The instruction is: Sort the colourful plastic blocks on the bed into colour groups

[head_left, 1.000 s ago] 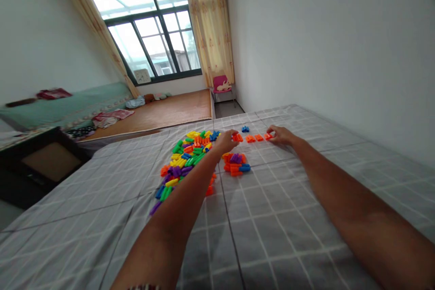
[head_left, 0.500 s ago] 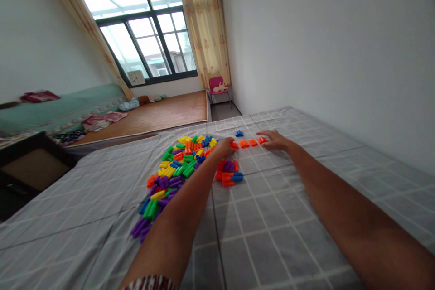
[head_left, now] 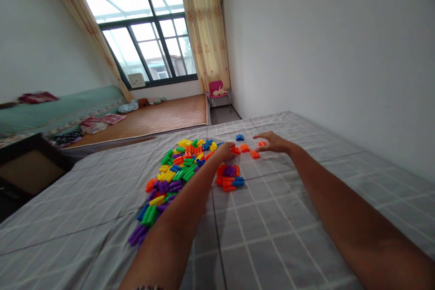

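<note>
My left hand (head_left: 226, 151) reaches to the far end of the block pile, its fingers curled on an orange toy block (head_left: 235, 150). Opposite it, my right hand (head_left: 274, 142) is open, thumb and fingers spread around another orange block (head_left: 262, 143) that lies on the sheet. Between the hands are two more orange blocks, one (head_left: 244, 148) beside the left fingertips and one (head_left: 254, 154) a little nearer to me. A blue block (head_left: 239, 137) lies just beyond this uneven row. My left fingertips are partly hidden.
A pile of multicoloured blocks (head_left: 183, 172) spreads left of and partly behind my left forearm. A small orange, purple and blue cluster (head_left: 230, 179) lies right of that forearm. Everything rests on a grey checked sheet (head_left: 272, 217); a white wall (head_left: 326, 54) stands at the right.
One orange block between the hands has shifted towards me, out of line with the others. My right hand has moved slightly left, its fingers now spread wider. The left hand stays on its orange block.
</note>
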Action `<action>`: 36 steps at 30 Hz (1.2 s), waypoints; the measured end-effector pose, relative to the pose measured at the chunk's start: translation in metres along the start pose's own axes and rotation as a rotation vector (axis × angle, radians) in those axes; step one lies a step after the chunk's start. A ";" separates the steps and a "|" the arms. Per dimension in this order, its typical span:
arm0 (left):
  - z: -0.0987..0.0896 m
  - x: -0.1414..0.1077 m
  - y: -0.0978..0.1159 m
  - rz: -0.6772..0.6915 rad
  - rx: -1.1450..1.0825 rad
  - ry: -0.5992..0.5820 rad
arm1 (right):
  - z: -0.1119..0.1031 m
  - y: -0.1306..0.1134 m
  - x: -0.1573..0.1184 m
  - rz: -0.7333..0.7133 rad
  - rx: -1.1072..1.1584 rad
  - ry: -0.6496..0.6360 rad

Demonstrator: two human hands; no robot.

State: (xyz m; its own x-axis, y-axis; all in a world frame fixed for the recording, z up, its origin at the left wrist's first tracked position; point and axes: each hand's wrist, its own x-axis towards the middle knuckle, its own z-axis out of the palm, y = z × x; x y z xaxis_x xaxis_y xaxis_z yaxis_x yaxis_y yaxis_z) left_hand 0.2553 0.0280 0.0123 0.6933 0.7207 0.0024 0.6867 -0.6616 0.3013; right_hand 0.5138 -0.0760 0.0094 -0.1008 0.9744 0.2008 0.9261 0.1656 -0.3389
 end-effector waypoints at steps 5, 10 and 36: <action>-0.002 0.001 0.004 0.005 0.026 0.016 | 0.010 0.020 -0.005 0.173 0.046 -0.011; -0.004 0.003 0.009 0.014 0.026 0.020 | 0.029 0.006 0.004 0.095 0.095 0.034; -0.003 -0.001 0.024 0.030 -0.012 0.023 | 0.029 0.005 0.001 0.129 0.212 0.089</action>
State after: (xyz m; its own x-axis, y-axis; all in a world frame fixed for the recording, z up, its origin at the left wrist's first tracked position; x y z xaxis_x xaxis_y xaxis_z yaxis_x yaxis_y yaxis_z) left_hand 0.2705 0.0119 0.0220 0.7080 0.7054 0.0338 0.6629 -0.6803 0.3126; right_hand 0.5082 -0.0700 -0.0187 0.0539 0.9740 0.2201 0.8313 0.0783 -0.5503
